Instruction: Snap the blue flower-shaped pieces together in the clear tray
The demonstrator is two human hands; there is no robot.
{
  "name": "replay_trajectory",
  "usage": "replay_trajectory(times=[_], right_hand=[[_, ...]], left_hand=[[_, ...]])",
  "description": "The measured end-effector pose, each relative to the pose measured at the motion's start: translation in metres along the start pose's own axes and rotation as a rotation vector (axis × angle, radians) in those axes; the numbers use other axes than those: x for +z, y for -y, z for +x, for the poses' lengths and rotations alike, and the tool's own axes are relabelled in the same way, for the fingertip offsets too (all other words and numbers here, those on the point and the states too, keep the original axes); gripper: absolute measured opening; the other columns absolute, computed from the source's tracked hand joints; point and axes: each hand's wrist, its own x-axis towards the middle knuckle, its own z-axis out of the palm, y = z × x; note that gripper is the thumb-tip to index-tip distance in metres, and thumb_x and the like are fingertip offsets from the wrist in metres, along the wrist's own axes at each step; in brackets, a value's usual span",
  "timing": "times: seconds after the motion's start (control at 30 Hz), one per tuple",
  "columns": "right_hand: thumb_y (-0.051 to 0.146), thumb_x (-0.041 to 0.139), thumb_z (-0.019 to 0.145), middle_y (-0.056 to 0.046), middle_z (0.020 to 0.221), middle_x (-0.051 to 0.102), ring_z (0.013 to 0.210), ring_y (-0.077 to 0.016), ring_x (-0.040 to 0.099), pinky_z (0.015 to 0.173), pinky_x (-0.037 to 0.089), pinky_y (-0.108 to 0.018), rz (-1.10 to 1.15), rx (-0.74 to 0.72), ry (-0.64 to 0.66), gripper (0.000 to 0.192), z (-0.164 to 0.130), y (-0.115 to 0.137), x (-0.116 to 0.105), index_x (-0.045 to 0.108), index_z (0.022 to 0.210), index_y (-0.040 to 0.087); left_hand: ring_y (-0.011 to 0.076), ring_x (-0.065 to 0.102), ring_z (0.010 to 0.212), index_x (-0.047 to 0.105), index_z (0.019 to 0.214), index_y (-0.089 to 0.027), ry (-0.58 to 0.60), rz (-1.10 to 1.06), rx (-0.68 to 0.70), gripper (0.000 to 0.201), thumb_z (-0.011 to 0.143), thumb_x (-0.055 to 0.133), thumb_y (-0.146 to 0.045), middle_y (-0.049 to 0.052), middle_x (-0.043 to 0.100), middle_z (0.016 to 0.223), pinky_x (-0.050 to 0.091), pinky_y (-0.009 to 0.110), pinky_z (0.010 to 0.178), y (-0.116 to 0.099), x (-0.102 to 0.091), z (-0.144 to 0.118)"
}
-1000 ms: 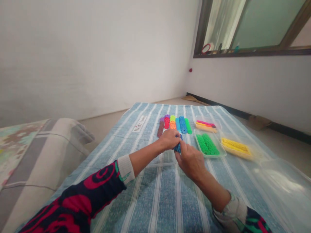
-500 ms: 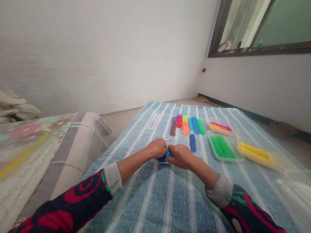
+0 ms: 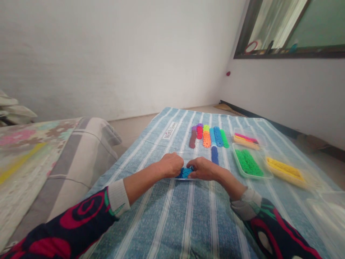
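My left hand (image 3: 171,164) and my right hand (image 3: 204,168) meet over a clear shallow tray (image 3: 185,156) on the blue striped cloth (image 3: 188,216). Both pinch a stack of blue plastic discs (image 3: 185,173) lying in that tray. A dark blue stack (image 3: 214,155) lies loose on the cloth just beyond my right hand. Farther back a row of coloured stacks (image 3: 207,135), brown, red, purple, orange, green and blue, lies side by side.
To the right stand clear trays: one with green stacks (image 3: 249,162), one with yellow stacks (image 3: 285,168), one with pink and orange stacks (image 3: 246,139). A clear lid (image 3: 326,212) lies at the right edge. A grey cushion (image 3: 81,158) borders the cloth at left.
Both hands came down and nearer from the coloured row to the clear tray. The dark blue stack now lies released on the cloth. The view swung left.
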Motion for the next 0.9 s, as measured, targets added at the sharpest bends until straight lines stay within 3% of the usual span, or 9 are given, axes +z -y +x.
replay_trajectory(times=[0.13, 0.37, 0.7, 0.9], right_hand=[[0.015, 0.066, 0.076, -0.001, 0.076, 0.066, 0.065, -0.0112, 0.054, 0.061, 0.036, -0.021, -0.006, -0.005, 0.031, 0.030, 0.000, -0.002, -0.003, 0.072, 0.106, 0.013], [0.009, 0.061, 0.074, -0.001, 0.077, 0.068, 0.066, -0.0118, 0.055, 0.062, 0.037, -0.021, -0.096, -0.021, 0.083, 0.040, -0.003, -0.003, -0.011, 0.070, 0.112, 0.015], [0.004, 0.054, 0.076, -0.004, 0.084, 0.073, 0.072, -0.0139, 0.061, 0.065, 0.039, -0.021, -0.185, -0.003, 0.090, 0.043, -0.004, -0.003, -0.014, 0.070, 0.114, 0.016], [0.003, 0.053, 0.078, -0.009, 0.095, 0.075, 0.088, -0.0194, 0.067, 0.073, 0.043, -0.025, -0.264, 0.026, 0.009, 0.046, -0.003, -0.008, -0.013, 0.068, 0.119, 0.017]], left_hand=[[0.0297, 0.067, 0.090, 0.075, 0.077, -0.019, 0.050, 0.069, 0.050, 0.020, 0.079, 0.055, -0.018, 0.014, 0.073, 0.081, 0.049, 0.035, 0.074, 0.004, 0.000, -0.006], [0.0241, 0.067, 0.085, 0.072, 0.099, -0.021, 0.005, 0.058, 0.103, 0.032, 0.090, 0.042, -0.022, 0.013, 0.072, 0.092, 0.048, 0.031, 0.072, 0.013, 0.009, -0.012], [0.0217, 0.064, 0.095, 0.069, 0.098, -0.018, -0.103, 0.033, 0.165, 0.030, 0.093, 0.039, -0.018, 0.010, 0.072, 0.095, 0.046, 0.031, 0.085, 0.019, 0.025, -0.009], [0.0210, 0.064, 0.090, 0.068, 0.092, -0.018, -0.217, -0.032, 0.164, 0.027, 0.091, 0.041, -0.017, 0.009, 0.070, 0.091, 0.045, 0.032, 0.084, 0.022, 0.034, -0.008]])
